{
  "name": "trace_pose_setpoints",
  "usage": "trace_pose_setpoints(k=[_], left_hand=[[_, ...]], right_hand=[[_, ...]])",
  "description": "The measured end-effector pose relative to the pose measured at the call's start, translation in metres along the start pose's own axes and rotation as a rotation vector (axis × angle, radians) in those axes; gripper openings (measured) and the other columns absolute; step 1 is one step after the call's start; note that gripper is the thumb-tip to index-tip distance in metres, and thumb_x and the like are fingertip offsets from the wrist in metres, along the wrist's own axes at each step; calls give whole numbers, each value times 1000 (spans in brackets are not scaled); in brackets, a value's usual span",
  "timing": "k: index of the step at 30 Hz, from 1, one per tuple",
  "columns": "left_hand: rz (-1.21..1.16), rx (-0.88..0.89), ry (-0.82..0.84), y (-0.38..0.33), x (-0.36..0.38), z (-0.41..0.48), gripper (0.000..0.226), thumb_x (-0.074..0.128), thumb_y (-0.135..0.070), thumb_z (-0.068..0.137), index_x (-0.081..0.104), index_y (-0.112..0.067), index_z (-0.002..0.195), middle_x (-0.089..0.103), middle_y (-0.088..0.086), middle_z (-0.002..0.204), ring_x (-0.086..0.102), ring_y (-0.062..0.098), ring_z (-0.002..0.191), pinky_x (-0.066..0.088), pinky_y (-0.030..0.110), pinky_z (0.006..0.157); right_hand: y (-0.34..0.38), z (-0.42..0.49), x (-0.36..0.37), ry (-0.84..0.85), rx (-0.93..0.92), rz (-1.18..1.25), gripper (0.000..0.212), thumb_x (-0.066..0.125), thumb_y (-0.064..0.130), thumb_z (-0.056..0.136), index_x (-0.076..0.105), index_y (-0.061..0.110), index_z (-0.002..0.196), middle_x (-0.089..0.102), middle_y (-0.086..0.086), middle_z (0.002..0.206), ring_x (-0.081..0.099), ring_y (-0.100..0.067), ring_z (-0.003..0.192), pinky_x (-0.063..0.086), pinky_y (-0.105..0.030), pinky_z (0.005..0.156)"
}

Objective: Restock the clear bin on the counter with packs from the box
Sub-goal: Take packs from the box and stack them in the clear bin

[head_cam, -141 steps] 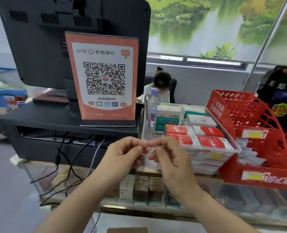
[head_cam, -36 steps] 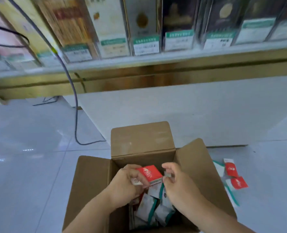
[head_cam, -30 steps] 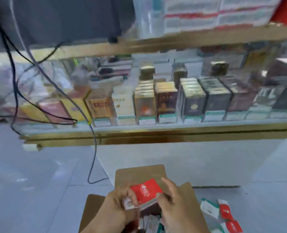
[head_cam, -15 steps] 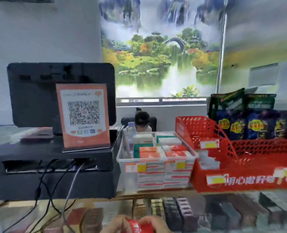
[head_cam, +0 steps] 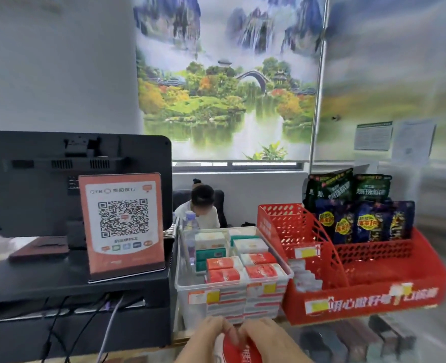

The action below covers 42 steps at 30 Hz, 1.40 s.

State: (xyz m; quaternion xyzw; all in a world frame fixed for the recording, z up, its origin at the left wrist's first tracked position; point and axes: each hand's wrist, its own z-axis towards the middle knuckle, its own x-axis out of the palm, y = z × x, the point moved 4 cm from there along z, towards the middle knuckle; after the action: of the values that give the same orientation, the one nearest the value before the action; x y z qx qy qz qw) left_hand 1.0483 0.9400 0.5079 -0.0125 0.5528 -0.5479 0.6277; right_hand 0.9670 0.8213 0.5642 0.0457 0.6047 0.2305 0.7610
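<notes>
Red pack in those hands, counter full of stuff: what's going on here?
A person is restocking. Their left hand and right hand hold a red pack together, low in front of the counter, just below the clear bin. The pack is not yet in the bin, which already holds rows of red, white and green packs. A QR sign stands on one side, a red basket on the other.

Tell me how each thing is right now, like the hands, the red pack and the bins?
clear bin: nearly full of stacked packs.
red pack: outside the clear bin, held low in front of it.
left hand: holds the red pack.
right hand: holds the red pack too.
red basket: beside the clear bin.
snack bags: upright in the red basket's back part.
QR sign: standing upright.
</notes>
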Motion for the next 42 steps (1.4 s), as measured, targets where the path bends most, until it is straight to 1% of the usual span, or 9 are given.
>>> trace_pose_setpoints(k=[4, 8, 13, 18, 23, 25, 27, 30, 42], left_hand=[[-78, 37, -84, -15, -17, 18, 8, 67, -16, 81, 59, -15, 80, 68, 7, 98, 64, 14, 96, 47, 18, 81], [-308, -105, -28, -22, -23, 37, 21, 68, 1, 74, 50, 0, 85, 68, 15, 87, 68, 16, 71, 54, 24, 59], [-450, -172, -206, -18, -40, 45, 49, 75, 1, 69, 53, -22, 107, 67, -6, 107, 65, -1, 93, 50, 15, 74], [-455, -242, -443, 7, -62, 20, 45, 81, -8, 64, 64, -40, 90, 63, -26, 101, 63, -2, 90, 53, 21, 75], [-658, -590, 10, 77, -33, -1, 57, 88, -8, 24, 51, -18, 66, 53, 1, 75, 56, 13, 73, 42, 6, 52], [-568, -489, 97, 83, -39, 2, 52, 78, -7, 10, 57, -16, 57, 53, 7, 65, 52, 10, 65, 41, 7, 47], [-387, -594, -154, 92, -47, 3, 30, 87, -1, 27, 64, 0, 46, 67, 12, 69, 66, 22, 75, 49, 12, 57], [-509, -632, -252, 97, -51, -11, 59, 85, -44, 22, 67, 2, 54, 71, 15, 76, 70, 23, 85, 53, 20, 68], [-395, -298, -411, 6, -64, 22, 13, 68, -16, 65, 69, -28, 71, 71, 8, 83, 65, 22, 70, 52, 23, 67]], right_hand=[[-11, 23, -20, 89, -3, 7, 15, 46, 34, 93, 50, 41, 106, 34, 26, 94, 40, 0, 102, 27, -24, 101], [-21, 52, -35, 245, 4, -29, 22, 55, 43, 80, 47, 48, 101, 48, 19, 113, 46, -11, 114, 35, -31, 103], [-43, 83, -64, 200, -36, -159, 27, 62, 30, 80, 40, 34, 94, 48, 11, 107, 42, -12, 99, 36, -28, 85], [-102, 139, -84, 145, 101, -279, 29, 59, 12, 78, 40, 26, 94, 48, 8, 97, 45, -16, 90, 39, -30, 76], [-142, 176, -68, 237, 195, -367, 27, 55, 9, 81, 40, 24, 97, 53, 2, 100, 49, -16, 86, 45, -31, 75], [-148, 183, -61, 271, 207, -383, 28, 54, 9, 83, 40, 23, 102, 52, 1, 102, 48, -16, 89, 44, -30, 76], [-153, 187, -55, 287, 228, -390, 29, 54, 9, 85, 40, 22, 107, 50, 2, 103, 49, -17, 93, 44, -29, 78], [-161, 190, -44, 310, 267, -375, 31, 53, 9, 86, 39, 23, 110, 53, -2, 114, 52, -21, 101, 46, -34, 84], [-170, 176, -34, 417, 349, -352, 52, 46, 5, 91, 24, 18, 137, 56, -7, 123, 55, -18, 90, 47, -27, 71]])
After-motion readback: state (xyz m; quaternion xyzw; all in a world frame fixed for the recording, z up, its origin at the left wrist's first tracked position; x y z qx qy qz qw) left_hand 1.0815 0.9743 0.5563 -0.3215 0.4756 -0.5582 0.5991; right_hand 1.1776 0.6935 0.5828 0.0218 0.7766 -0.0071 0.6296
